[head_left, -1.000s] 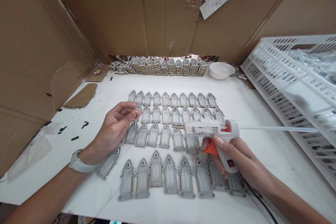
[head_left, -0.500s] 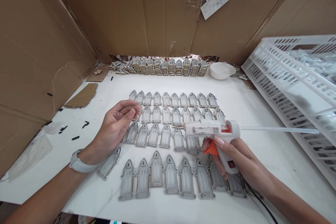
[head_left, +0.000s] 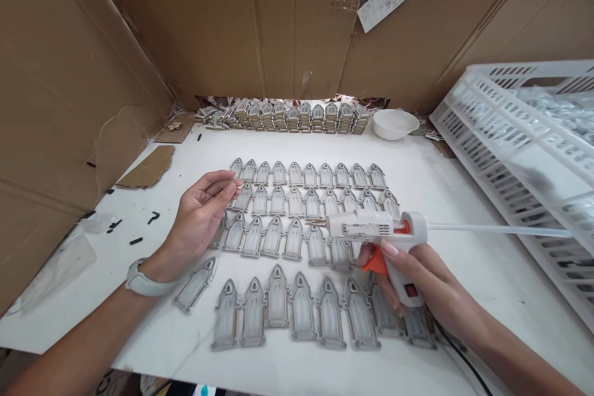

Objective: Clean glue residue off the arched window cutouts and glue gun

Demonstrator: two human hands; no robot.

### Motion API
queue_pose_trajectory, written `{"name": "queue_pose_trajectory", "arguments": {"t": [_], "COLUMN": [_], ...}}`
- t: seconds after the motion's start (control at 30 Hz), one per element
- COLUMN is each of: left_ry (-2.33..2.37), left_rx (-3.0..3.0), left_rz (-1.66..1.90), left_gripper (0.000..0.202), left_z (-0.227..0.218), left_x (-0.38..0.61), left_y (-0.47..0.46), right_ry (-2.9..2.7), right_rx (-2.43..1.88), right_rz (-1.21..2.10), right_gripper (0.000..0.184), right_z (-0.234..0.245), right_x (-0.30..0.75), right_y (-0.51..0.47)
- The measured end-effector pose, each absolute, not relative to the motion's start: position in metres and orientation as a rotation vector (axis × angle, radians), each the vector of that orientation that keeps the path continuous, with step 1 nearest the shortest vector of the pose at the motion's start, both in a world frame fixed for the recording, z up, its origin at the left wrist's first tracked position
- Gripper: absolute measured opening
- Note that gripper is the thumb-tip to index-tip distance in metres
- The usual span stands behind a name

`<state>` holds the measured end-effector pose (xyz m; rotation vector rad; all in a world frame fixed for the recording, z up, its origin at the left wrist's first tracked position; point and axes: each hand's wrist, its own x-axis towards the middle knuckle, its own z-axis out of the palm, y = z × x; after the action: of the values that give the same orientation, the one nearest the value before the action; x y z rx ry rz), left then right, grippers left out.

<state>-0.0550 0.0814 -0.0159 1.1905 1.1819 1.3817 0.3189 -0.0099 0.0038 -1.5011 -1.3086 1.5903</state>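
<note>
A: Right hand (head_left: pixel 429 288) wrapped tight round the grip of the white hot-glue gun with the orange trigger (head_left: pixel 378 235); one finger lies along the trigger, the metal nozzle points left, level, above the third row of pieces.

B: And a clear glue stick (head_left: pixel 496 229) juts out of the gun's back toward the white slotted plastic crate (head_left: pixel 520 154); a black cord (head_left: pixel 457 356) trails off under the wrist.

A: Left hand (head_left: pixel 202 216) hangs palm-up over the left end of the rows, fingers loosely curled, thumb and forefinger tips nearly pinched; whether anything sits between them, I cannot tell.

B: Below both hands, grey arch-shaped flat pieces (head_left: pixel 301 312) lie in four rows on the white tabletop (head_left: pixel 440 185); one lies askew beside the wrist with the pale watch band (head_left: pixel 142 284).

A: At the back, stacks of the same pieces (head_left: pixel 297 117), a small white bowl (head_left: pixel 394 124), brown cardboard walls (head_left: pixel 223 25).
</note>
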Motion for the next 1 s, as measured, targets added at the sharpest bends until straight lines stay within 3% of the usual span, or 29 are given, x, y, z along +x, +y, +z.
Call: {"name": "queue_pose_trajectory", "arguments": {"t": [0.3, 0.47, 0.7, 0.87, 1.0], "left_ry": [1.433, 1.579, 1.801, 2.124, 2.342], "left_rx": [1.276, 1.253, 1.313, 1.325, 1.420], "left_rz": [1.379, 1.357, 1.346, 1.416, 1.253], "left_gripper": [0.041, 0.045, 0.045, 0.048, 0.048], "left_z": [-0.020, -0.029, -0.035, 0.001, 0.045], "left_x": [-0.079, -0.092, -0.105, -0.145, -0.176], "left_y": [0.098, 0.109, 0.120, 0.136, 0.134], "right_ry": [-1.464, -1.307, -1.392, -1.402, -1.432], "right_rx": [-1.433, -1.460, -1.479, -1.476, -1.432], "right_rz": [1.524, 1.596, 1.569, 1.527, 1.540], "right_gripper": [0.077, 0.067, 0.082, 0.080, 0.082], "right_z": [-0.034, -0.016, -0.010, -0.010, -0.013], "right_x": [0.337, 0.328, 0.325, 0.321, 0.317], "right_y": [-0.011, -0.014, -0.012, -0.011, -0.007]}}
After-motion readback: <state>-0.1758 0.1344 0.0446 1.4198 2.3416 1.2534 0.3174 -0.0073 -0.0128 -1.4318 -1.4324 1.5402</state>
